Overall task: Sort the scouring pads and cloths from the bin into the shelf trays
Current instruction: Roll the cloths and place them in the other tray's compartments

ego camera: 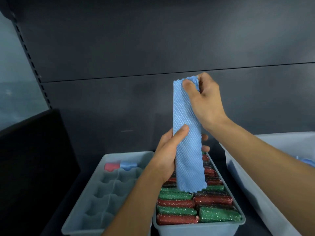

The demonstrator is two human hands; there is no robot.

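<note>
Black and featureless, a boxy object is seen at the far left of the shelf, set against the dark grey back panel. Just to its right a pale grey divided tray is placed lengthwise, its compartments laid out in two columns; a red rolled cloth and a blue rolled cloth are lodged side by side in the two farthest compartments. Further right, a blue textured cloth is held upright as a long folded strip above the trays. Its lower half is gripped by the left hand, with the thumb laid across the front and the fingers curled round behind. Its top end is pinched by the right hand, with the fabric bunched between thumb and curled fingers. The scalloped lower edge is seen just over the second tray; whether it touches the contents cannot be told. That tray is packed with red and green glittery scouring pads, laid in close rows in two columns. At the far right a pale bin is partly hidden by the right forearm, and something blue is glimpsed inside it, too little of it shown to be identified.
</note>
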